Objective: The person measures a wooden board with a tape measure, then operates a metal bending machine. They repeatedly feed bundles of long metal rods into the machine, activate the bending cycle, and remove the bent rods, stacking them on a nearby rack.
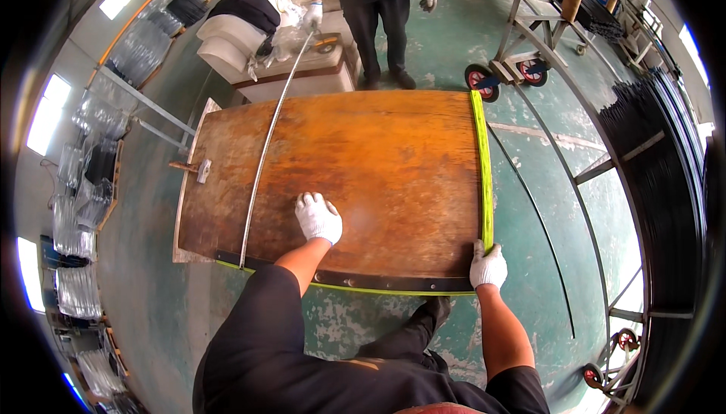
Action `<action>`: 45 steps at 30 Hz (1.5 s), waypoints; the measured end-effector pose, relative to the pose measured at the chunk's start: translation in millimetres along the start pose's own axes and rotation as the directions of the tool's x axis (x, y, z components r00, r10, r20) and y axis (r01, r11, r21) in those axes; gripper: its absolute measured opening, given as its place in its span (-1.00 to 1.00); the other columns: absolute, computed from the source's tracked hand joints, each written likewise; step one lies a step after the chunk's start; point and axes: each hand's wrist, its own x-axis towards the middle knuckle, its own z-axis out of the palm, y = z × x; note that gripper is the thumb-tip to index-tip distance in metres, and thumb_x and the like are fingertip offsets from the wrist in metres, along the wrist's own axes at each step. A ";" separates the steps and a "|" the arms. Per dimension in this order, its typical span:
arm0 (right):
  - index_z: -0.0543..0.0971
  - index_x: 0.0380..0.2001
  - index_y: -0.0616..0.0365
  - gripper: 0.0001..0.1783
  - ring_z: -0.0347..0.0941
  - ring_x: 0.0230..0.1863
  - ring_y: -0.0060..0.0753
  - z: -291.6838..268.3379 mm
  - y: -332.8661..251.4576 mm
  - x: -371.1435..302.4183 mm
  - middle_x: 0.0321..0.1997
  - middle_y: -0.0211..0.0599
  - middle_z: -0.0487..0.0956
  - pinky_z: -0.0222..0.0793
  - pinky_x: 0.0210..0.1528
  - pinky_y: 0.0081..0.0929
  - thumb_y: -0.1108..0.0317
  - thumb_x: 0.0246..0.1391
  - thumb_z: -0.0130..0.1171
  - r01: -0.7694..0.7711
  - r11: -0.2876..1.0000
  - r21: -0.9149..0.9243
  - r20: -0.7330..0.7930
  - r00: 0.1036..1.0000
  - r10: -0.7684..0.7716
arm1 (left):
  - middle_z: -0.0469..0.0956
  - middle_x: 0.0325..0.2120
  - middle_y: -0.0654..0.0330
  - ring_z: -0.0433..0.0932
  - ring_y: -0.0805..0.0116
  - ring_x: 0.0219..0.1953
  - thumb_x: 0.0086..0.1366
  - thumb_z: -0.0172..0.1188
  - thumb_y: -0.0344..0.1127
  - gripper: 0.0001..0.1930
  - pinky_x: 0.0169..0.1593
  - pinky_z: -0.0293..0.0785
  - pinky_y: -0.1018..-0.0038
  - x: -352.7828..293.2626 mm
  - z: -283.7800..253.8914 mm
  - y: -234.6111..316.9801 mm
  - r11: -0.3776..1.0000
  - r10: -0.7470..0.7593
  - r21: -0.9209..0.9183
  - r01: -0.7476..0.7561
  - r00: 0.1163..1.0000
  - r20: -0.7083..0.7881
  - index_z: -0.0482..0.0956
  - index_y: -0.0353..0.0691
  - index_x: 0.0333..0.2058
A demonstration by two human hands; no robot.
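A worn brown wooden table (378, 149) fills the middle of the view. My left hand (318, 217), in a white glove, rests flat on the tabletop near its front edge, holding nothing. My right hand (488, 266), also gloved, grips the near end of a yellow-green strip (482, 172) that runs along the table's right edge. A thin grey metal rod (268, 149) lies across the table's left part. Its far end is held by the gloved hand (312, 15) of another person (374, 13) standing at the far side.
A black band with bolts (363, 281) lines the front edge. A small bracket (198, 168) sits at the left edge. A white cabinet with bundles (280, 43) stands behind. Wheeled metal racks (522, 58) and long dark rods (665, 187) are at the right, clear bagged bundles (76, 225) at the left.
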 end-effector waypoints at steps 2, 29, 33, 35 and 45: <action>0.53 -0.02 0.22 -0.36 0.62 -0.08 0.37 -2.2 -1.5 0.6 -0.13 0.22 0.69 0.52 0.01 0.11 -0.24 0.38 0.04 -0.006 1.000 -0.005 0.011 1.000 0.006 | 0.48 -0.01 -0.13 0.37 -0.13 0.26 0.32 0.13 -0.25 -0.72 0.30 0.34 0.01 1.9 -2.1 1.8 1.000 -0.007 -0.006 0.007 1.000 0.016 0.54 -0.34 -0.12; 0.52 -0.10 0.22 -0.37 0.63 -0.13 0.36 8.4 5.1 -1.0 -0.20 0.21 0.69 0.53 -0.07 0.10 -0.25 0.38 0.04 0.013 0.999 -0.030 -0.044 0.999 -0.014 | 0.49 0.02 -0.15 0.38 -0.15 0.25 0.28 0.15 -0.25 -0.68 0.33 0.30 -0.01 -0.2 -1.1 -1.6 1.000 -0.001 -0.030 0.000 1.000 -0.008 0.56 -0.38 -0.11; 0.52 -0.11 0.23 -0.37 0.63 -0.13 0.36 -2.0 -5.7 -3.7 -0.20 0.22 0.69 0.52 -0.06 0.11 -0.24 0.38 0.04 0.004 1.000 0.003 -0.007 1.000 -0.004 | 0.47 0.02 -0.15 0.37 -0.15 0.26 0.31 0.15 -0.24 -0.71 0.30 0.32 -0.03 1.9 -2.1 -1.9 1.000 -0.007 -0.030 0.008 1.000 0.006 0.54 -0.35 -0.13; 0.52 -0.12 0.23 -0.37 0.63 -0.13 0.36 0.2 -4.8 -3.2 -0.20 0.22 0.69 0.52 -0.06 0.11 -0.25 0.38 0.04 0.015 1.000 -0.020 -0.015 1.000 -0.015 | 0.47 0.01 -0.14 0.37 -0.15 0.25 0.30 0.15 -0.26 -0.72 0.30 0.32 -0.03 -1.6 4.5 -5.6 0.999 -0.003 -0.036 0.002 0.999 -0.051 0.54 -0.35 -0.13; 0.51 -0.06 0.22 -0.35 0.63 -0.10 0.36 -0.1 -3.2 -2.3 -0.18 0.22 0.69 0.52 -0.02 0.10 -0.26 0.38 0.02 -0.004 1.000 -0.011 0.008 1.000 0.004 | 0.48 0.00 -0.13 0.37 -0.13 0.25 0.29 0.15 -0.26 -0.72 0.30 0.32 -0.01 -0.5 0.1 -2.1 1.000 -0.004 -0.022 0.004 1.000 -0.016 0.55 -0.36 -0.13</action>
